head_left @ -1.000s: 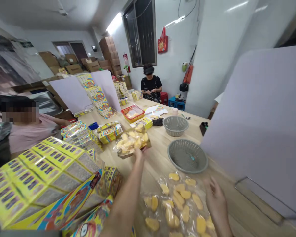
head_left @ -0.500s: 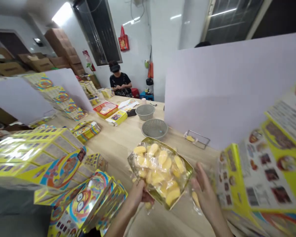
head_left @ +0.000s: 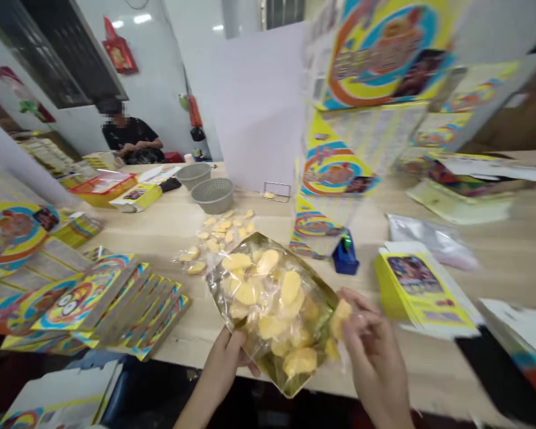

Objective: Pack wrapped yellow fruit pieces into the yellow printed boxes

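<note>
A gold tray (head_left: pixel 315 280) with clear-wrapped yellow oval pieces heaped in it is tilted in front of me. My left hand (head_left: pixel 227 360) grips its near left side, the thumb over the rim and the other fingers partly hidden underneath. At the tray's right corner my right hand (head_left: pixel 375 351) pinches a wrapped yellow piece (head_left: pixel 340 316) between thumb and fingers. More loose wrapped pieces (head_left: pixel 223 229) lie on the table just beyond the tray.
Grey baskets (head_left: pixel 212 195) stand behind the loose pieces. Printed boxes are stacked at left (head_left: pixel 93 298) and right (head_left: pixel 335 173). A blue tape dispenser (head_left: pixel 346 256) and a flat stack of cartons (head_left: pixel 424 286) lie to the right. A person (head_left: pixel 131 140) sits across the table.
The view has swung to the right. My right hand, earlier with fingers extended beside the tray, is now closed on a wrapped piece. My left hand still holds the tray.
</note>
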The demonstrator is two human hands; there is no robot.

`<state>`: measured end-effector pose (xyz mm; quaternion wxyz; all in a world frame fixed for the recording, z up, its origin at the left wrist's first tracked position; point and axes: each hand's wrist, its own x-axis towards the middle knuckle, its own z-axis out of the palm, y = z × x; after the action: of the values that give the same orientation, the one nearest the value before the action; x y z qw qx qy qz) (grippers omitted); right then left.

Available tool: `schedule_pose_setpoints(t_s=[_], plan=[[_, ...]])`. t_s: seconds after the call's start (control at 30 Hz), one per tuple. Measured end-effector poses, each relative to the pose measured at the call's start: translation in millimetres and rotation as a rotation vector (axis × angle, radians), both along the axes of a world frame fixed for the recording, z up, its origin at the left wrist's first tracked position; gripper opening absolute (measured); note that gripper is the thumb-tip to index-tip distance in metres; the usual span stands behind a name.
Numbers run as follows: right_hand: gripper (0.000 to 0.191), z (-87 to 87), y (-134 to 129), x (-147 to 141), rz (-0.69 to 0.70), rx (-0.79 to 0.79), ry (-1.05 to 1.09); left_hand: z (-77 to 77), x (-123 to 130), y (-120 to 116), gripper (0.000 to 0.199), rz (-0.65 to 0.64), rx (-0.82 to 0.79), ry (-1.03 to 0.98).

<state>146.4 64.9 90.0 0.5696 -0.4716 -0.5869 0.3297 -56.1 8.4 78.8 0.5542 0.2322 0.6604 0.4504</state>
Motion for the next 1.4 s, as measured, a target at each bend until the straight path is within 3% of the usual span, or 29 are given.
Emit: schedule_pose_setpoints(t_s=[0.1, 0.17, 0.27, 0.47, 0.7, 0.8, 0.87, 0.93, 1.0, 1.07, 1.13, 1.2, 1.33, 1.4], plan=[[0.013, 16.4, -42, 30, 0.043, -0.269, 0.515, -7.1, 27, -22, 0.026, -0.118, -0.011, -0.072], [0.016, 25.6, -62, 45, 0.035, -0.303, 0.694, -14.0, 44, -34, 0.026, -0.189, -0.018, -0.078], [0.038, 32.7, -85, 67, 0.018, -0.275, 0.883, -21.9, 68, -48, 0.028, -0.294, -0.035, -0.084], [0.043, 25.2, -118, 104, -0.050, -0.257, 1.063, -18.7, 107, -67, 0.021, -0.515, -0.075, -0.112], [0.038, 30.7, -125, 128, -0.025, -0.150, 1.090, -25.3, 121, -78, 0.020, -0.581, -0.085, -0.060], [0.037, 25.8, -121, 136, -0.081, -0.083, 0.813, -22.9, 122, -76, 0.021, -0.629, -0.099, -0.033], [0.035, 12.5, -120, 144, -0.168, -0.027, 0.350, -17.9, 127, -70, 0.021, -0.669, -0.090, -0.003], [0.037, -6.8, -122, 155, -0.273, 0.013, -0.256, -13.2, 136, -61, 0.020, -0.731, -0.069, 0.032], [0.041, -27.2, -130, 171, -0.358, -0.015, -0.768, -12.2, 152, -49, 0.019, -0.820, -0.044, 0.064], [0.045, -44.4, -146, 195, -0.386, -0.118, -0.990, -16.6, 175, -37, 0.019, -0.927, -0.022, 0.074], [0.047, -57.0, -167, 226, -0.314, -0.260, -0.885, -25.1, 203, -27, 0.019, -1.067, -0.027, 0.059], [0.049, -66.2, -191, 258, -0.300, -0.376, -0.541, -35.4, 236, -20, 0.019, -1.234, -0.056, 0.038], [0.070, -82.2, -239, 304, -0.593, -0.522, 0.204, -58.2, 306, -15, 0.024, -1.504, -0.073, 0.004], [0.074, -92.5, -261, 312, -0.575, -0.665, 0.548, -73.1, 338, -17, 0.026, -1.625, -0.063, 0.003]])
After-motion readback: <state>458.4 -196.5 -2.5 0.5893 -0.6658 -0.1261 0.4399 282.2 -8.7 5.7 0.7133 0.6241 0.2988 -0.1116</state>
